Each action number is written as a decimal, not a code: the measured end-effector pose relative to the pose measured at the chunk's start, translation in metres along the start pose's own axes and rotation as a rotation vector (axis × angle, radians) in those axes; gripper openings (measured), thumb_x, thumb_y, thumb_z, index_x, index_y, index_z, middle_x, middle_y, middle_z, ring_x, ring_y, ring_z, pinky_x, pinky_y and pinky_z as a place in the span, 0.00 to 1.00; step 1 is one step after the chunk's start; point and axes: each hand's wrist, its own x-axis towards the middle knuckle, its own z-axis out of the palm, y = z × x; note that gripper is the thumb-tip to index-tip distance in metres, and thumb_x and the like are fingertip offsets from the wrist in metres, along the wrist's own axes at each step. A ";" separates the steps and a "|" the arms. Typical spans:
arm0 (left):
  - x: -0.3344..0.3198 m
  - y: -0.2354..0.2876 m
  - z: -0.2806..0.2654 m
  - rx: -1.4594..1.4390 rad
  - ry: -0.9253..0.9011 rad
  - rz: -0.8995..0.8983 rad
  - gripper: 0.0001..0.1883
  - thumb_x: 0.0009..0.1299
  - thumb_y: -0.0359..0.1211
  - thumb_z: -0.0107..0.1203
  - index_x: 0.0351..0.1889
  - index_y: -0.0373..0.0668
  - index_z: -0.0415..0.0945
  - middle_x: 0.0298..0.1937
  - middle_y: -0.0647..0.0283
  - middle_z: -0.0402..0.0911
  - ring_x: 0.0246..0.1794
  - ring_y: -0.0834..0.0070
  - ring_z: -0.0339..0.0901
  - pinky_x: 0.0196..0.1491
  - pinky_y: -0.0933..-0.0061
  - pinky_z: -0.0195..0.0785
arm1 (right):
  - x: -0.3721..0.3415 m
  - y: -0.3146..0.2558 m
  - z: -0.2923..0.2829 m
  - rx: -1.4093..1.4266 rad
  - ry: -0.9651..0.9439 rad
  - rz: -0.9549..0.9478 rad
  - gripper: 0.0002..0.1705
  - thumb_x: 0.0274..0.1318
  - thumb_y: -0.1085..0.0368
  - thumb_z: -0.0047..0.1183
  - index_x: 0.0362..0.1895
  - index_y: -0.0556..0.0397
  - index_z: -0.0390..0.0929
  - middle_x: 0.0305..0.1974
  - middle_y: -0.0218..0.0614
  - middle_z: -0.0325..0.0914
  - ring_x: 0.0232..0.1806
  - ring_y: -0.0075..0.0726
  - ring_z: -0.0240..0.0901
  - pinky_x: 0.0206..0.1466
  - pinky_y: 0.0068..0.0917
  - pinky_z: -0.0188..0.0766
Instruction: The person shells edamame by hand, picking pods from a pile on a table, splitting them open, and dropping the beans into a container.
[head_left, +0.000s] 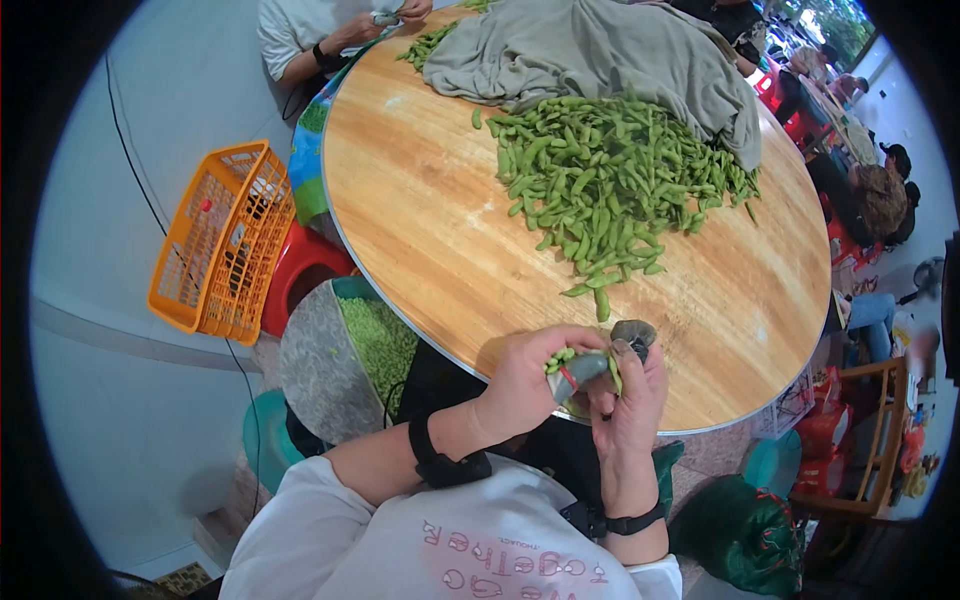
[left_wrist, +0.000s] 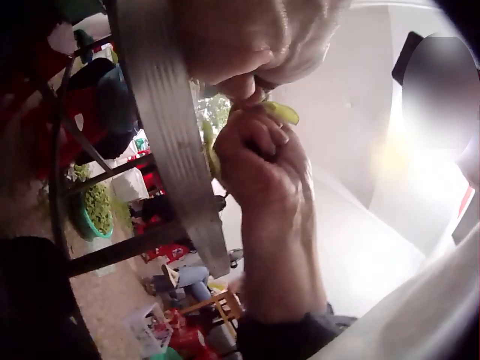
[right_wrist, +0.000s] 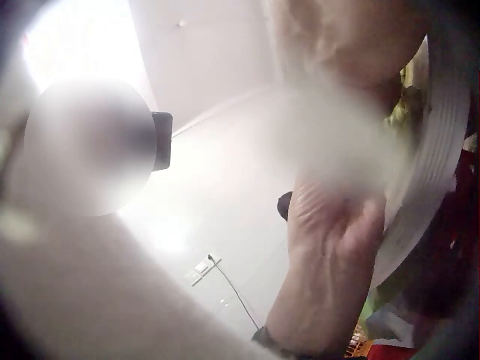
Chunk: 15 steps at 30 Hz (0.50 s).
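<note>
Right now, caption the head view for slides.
Right hand holds a pod beside left hand; pod heap on round table.

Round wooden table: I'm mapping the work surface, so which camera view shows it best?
The head view, because it looks down on the table and shows most of its top, partly covered by green pods and a grey cloth. Both wrist views show mainly a stretch of its ridged edge, not the broad top.

Pink lettering (head_left: 513, 566) "We Go Together", upside down, on the white shirt (head_left: 400, 540), a smaller line, unclear
</note>
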 end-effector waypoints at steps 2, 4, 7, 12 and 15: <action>0.004 0.008 -0.005 -0.297 -0.025 -0.480 0.11 0.59 0.20 0.51 0.40 0.39 0.76 0.32 0.66 0.77 0.28 0.84 0.72 0.31 0.86 0.65 | 0.001 0.002 0.000 -0.112 0.037 -0.097 0.04 0.57 0.71 0.45 0.37 0.52 0.65 0.24 0.26 0.67 0.12 0.12 0.54 0.12 0.11 0.49; 0.004 0.001 -0.013 -0.252 -0.007 -0.524 0.11 0.60 0.20 0.49 0.39 0.39 0.76 0.32 0.68 0.76 0.28 0.85 0.71 0.30 0.87 0.63 | 0.002 0.000 -0.001 -0.226 0.076 -0.192 0.06 0.57 0.71 0.46 0.39 0.53 0.65 0.25 0.26 0.67 0.14 0.11 0.55 0.13 0.11 0.49; 0.005 -0.004 -0.032 -0.105 -0.038 -0.496 0.10 0.62 0.20 0.47 0.38 0.40 0.77 0.31 0.71 0.73 0.26 0.86 0.68 0.28 0.88 0.61 | 0.003 -0.012 -0.006 -0.260 0.043 -0.288 0.09 0.58 0.69 0.47 0.43 0.54 0.65 0.28 0.25 0.67 0.18 0.10 0.56 0.16 0.09 0.50; 0.007 0.008 -0.044 -0.479 -0.255 -0.761 0.08 0.63 0.24 0.49 0.39 0.35 0.76 0.28 0.71 0.71 0.23 0.87 0.65 0.26 0.88 0.58 | 0.006 -0.007 0.000 -0.519 -0.046 -0.392 0.11 0.56 0.69 0.48 0.43 0.56 0.66 0.31 0.28 0.69 0.24 0.16 0.64 0.27 0.13 0.61; 0.007 0.005 -0.041 -0.788 -0.231 -0.866 0.11 0.64 0.28 0.52 0.43 0.34 0.74 0.29 0.69 0.72 0.23 0.87 0.66 0.25 0.88 0.59 | 0.010 -0.003 0.009 -0.813 -0.160 -0.573 0.08 0.53 0.71 0.51 0.38 0.58 0.71 0.29 0.33 0.75 0.29 0.21 0.72 0.33 0.18 0.68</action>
